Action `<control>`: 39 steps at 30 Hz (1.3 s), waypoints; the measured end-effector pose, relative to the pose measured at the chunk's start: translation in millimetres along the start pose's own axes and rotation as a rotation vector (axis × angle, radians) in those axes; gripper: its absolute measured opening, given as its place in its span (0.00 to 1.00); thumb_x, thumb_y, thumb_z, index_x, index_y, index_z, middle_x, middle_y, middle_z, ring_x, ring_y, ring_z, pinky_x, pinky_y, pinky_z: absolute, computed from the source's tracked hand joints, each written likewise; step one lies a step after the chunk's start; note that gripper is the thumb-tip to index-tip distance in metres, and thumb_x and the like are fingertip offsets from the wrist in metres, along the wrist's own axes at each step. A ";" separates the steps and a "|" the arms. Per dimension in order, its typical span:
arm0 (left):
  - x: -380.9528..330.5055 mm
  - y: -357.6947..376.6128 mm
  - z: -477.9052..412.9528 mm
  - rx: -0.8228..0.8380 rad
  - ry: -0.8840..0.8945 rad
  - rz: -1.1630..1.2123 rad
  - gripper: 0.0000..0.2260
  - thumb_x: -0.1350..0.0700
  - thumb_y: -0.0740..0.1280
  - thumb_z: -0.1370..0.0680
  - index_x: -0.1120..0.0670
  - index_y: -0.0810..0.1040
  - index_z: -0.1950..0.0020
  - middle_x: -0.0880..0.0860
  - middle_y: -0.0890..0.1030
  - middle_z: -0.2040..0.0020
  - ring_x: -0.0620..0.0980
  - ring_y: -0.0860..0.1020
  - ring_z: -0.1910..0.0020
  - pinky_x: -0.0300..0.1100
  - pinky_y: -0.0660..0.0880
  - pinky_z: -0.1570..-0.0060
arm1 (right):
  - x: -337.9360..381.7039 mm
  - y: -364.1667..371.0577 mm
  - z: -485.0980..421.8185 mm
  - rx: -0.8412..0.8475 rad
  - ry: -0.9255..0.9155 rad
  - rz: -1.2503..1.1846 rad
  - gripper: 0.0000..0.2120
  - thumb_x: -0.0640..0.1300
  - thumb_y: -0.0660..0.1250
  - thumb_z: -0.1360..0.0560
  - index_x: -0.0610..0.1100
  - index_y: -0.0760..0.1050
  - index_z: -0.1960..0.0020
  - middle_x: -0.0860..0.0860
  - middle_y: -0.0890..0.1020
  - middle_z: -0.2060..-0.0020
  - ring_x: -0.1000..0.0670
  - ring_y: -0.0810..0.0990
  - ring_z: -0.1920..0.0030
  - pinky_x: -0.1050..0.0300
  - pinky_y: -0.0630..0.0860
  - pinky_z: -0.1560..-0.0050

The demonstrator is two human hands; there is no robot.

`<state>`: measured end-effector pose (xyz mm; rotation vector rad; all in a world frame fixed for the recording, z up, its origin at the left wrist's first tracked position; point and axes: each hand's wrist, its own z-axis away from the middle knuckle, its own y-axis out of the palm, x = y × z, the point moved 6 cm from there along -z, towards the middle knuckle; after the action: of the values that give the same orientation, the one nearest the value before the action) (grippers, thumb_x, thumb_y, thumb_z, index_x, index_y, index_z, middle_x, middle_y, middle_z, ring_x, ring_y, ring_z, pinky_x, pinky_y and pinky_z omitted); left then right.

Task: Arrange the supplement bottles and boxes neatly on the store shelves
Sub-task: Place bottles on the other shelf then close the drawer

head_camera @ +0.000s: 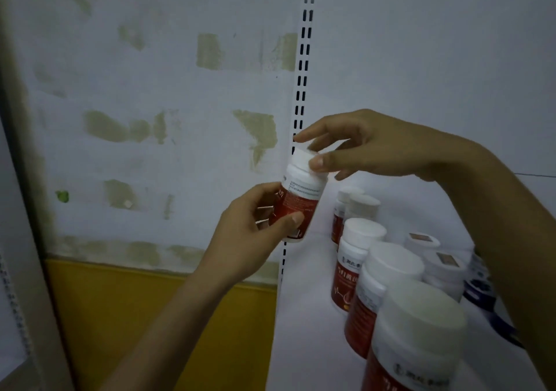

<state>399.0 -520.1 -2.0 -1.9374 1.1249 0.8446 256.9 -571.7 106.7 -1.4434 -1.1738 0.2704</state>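
A red-and-white supplement bottle [301, 193] with a white cap is held in the air, tilted, just left of the shelf's edge. My left hand [255, 234] grips its lower body from the left. My right hand [367, 147] comes in from the right, with thumb and fingertips on the white cap. On the white shelf [307, 315] to the right stands a row of matching red-and-white bottles [358, 258], running from the back wall toward me, the nearest one [415, 339] large in the foreground.
Behind the row stand white-capped bottles [442, 267] with small square stickers on their lids, and dark blue packs [481, 288] under my right forearm. A slotted white upright [302, 74] divides the shelf from a stained wall panel [150, 119] and a yellow band [165, 315] on the left.
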 end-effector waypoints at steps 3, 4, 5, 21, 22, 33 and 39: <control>20.3 21.8 1.5 -0.005 -0.086 0.110 0.16 0.57 0.72 0.27 0.49 0.73 0.42 0.43 0.80 0.45 0.42 0.80 0.47 0.37 0.79 0.50 | -16.1 -12.6 -0.2 -0.116 0.093 0.158 0.16 0.57 0.68 0.27 0.52 0.76 0.43 0.54 0.80 0.46 0.54 0.80 0.50 0.53 0.81 0.51; 26.4 30.1 2.4 0.006 -0.109 0.130 0.15 0.58 0.73 0.27 0.50 0.72 0.43 0.43 0.80 0.46 0.41 0.80 0.47 0.37 0.79 0.51 | -21.2 -16.3 0.1 -0.145 0.117 0.190 0.16 0.57 0.67 0.27 0.49 0.76 0.44 0.53 0.80 0.48 0.53 0.81 0.51 0.52 0.81 0.51; 32.0 38.5 2.8 0.024 -0.124 0.136 0.15 0.59 0.73 0.27 0.50 0.72 0.44 0.43 0.80 0.46 0.41 0.80 0.48 0.38 0.78 0.49 | -26.4 -18.9 -0.1 -0.164 0.145 0.222 0.15 0.57 0.66 0.26 0.47 0.76 0.46 0.52 0.80 0.50 0.52 0.81 0.52 0.52 0.81 0.52; 50.2 86.5 1.9 0.218 -0.009 -0.011 0.16 0.60 0.72 0.27 0.47 0.77 0.42 0.38 0.80 0.50 0.34 0.77 0.51 0.33 0.75 0.49 | -100.6 2.3 -5.0 0.045 0.596 0.479 0.21 0.58 0.70 0.28 0.41 0.69 0.62 0.43 0.79 0.64 0.43 0.84 0.65 0.48 0.83 0.56; 49.9 87.1 1.9 0.226 0.002 -0.010 0.17 0.60 0.71 0.27 0.47 0.77 0.40 0.39 0.81 0.50 0.34 0.77 0.51 0.31 0.74 0.50 | -102.8 3.5 -5.4 0.044 0.603 0.480 0.21 0.57 0.71 0.28 0.41 0.70 0.62 0.43 0.79 0.64 0.43 0.84 0.65 0.48 0.83 0.56; 47.8 87.6 2.1 0.241 0.018 0.026 0.19 0.62 0.70 0.26 0.42 0.74 0.41 0.44 0.79 0.48 0.40 0.79 0.49 0.29 0.75 0.51 | -85.6 -4.6 -13.1 -0.142 0.475 0.349 0.14 0.51 0.70 0.27 0.41 0.72 0.56 0.44 0.81 0.61 0.43 0.85 0.66 0.54 0.81 0.62; 48.4 88.2 3.5 0.225 -0.013 -0.015 0.15 0.58 0.71 0.26 0.46 0.72 0.43 0.44 0.78 0.50 0.40 0.77 0.50 0.24 0.72 0.55 | -66.6 -9.1 -11.8 -0.176 0.391 0.222 0.14 0.50 0.69 0.26 0.39 0.73 0.50 0.45 0.80 0.59 0.46 0.83 0.65 0.60 0.79 0.68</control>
<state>338.6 -568.3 -66.4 -1.7502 1.1447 0.6895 230.2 -631.6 87.6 -1.6929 -0.7349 0.0316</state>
